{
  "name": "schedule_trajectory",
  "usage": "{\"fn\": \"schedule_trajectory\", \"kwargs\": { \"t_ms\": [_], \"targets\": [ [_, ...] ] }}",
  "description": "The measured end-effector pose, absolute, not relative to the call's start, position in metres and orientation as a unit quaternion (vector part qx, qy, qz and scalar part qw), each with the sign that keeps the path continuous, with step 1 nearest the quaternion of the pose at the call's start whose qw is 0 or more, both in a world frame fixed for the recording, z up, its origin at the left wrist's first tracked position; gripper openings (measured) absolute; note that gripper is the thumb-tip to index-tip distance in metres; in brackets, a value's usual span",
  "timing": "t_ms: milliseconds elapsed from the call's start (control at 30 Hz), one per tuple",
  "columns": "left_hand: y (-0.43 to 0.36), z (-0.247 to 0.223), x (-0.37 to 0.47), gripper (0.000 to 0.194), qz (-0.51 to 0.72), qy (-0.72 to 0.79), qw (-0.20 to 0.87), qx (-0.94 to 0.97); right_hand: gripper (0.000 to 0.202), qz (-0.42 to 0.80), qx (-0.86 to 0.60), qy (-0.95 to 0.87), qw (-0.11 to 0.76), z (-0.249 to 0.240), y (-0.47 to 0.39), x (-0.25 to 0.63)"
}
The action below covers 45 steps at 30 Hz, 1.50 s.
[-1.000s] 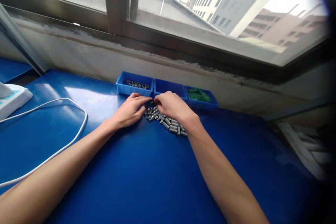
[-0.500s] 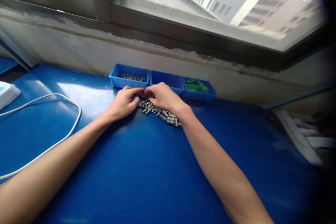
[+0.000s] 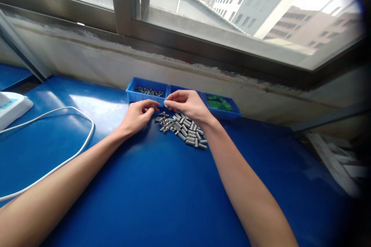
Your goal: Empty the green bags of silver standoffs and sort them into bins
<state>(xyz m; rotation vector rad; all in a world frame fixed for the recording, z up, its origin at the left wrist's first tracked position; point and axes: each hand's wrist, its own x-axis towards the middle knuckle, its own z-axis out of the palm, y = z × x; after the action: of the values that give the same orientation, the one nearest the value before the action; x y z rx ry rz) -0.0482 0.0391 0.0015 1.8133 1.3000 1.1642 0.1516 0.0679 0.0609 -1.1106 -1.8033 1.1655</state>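
My right hand (image 3: 188, 105) is raised over the pile, thumb and fingertips pinched on a small shiny metal screw (image 3: 166, 106), mostly hidden by the fingers. To its left, my left hand (image 3: 140, 115) hovers low with loosely curled fingers, thumb and forefinger apart, and nothing visible in it. Beneath and between the hands lies a heap of small screws (image 3: 165, 123) on the blue tabletop (image 3: 162, 185). Adjoining it on the right are several short metal cylinders, like standoffs (image 3: 189, 133), partly behind my right wrist.
Three joined blue bins stand along the wall: the left bin (image 3: 133, 95) contains small screws, the middle bin (image 3: 181, 88) is largely hidden by my right hand, and the right one holds green pieces (image 3: 218, 103). A white cable (image 3: 92, 123) and a white device (image 3: 16, 108) lie left.
My right hand has lifted off the pile with a screw pinched in its fingertips, uncovering more cylinders. My left hand has drawn slightly away from the screws. The view has shifted a little.
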Motion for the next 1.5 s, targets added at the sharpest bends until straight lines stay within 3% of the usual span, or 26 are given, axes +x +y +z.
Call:
{"fn": "schedule_trajectory", "kwargs": {
  "t_ms": [167, 400, 533, 700, 1100, 1300, 1500],
  "targets": [
    [0.040, 0.002, -0.049, 0.030, 0.473, 0.486, 0.325, 0.659, 0.034, 0.542, -0.445, -0.552, 0.451, 0.049, 0.072, 0.145],
    [0.040, 0.002, -0.047, 0.032, 0.459, 0.490, 0.309, 0.674, 0.030, 0.496, -0.412, -0.563, 0.517, 0.032, 0.077, 0.133],
    [0.040, 0.000, -0.047, 0.033, 0.446, 0.494, 0.297, 0.685, 0.023, 0.444, -0.422, -0.633, 0.473, 0.040, 0.074, 0.137],
    [0.042, -0.003, -0.048, 0.030, 0.462, 0.503, 0.277, 0.676, 0.011, 0.294, -0.470, -0.768, 0.321, 0.056, 0.065, 0.145],
    [0.045, -0.008, -0.050, 0.027, 0.489, 0.520, 0.270, 0.646, 0.016, 0.105, -0.497, -0.854, 0.117, 0.043, 0.047, 0.119],
    [0.044, -0.008, -0.049, 0.027, 0.488, 0.517, 0.280, 0.645, 0.017, 0.112, -0.498, -0.849, 0.137, 0.042, 0.047, 0.118],
    [0.044, -0.007, -0.050, 0.027, 0.484, 0.511, 0.293, 0.648, 0.018, 0.314, -0.490, -0.767, 0.270, 0.042, 0.061, 0.131]
  ]
}}
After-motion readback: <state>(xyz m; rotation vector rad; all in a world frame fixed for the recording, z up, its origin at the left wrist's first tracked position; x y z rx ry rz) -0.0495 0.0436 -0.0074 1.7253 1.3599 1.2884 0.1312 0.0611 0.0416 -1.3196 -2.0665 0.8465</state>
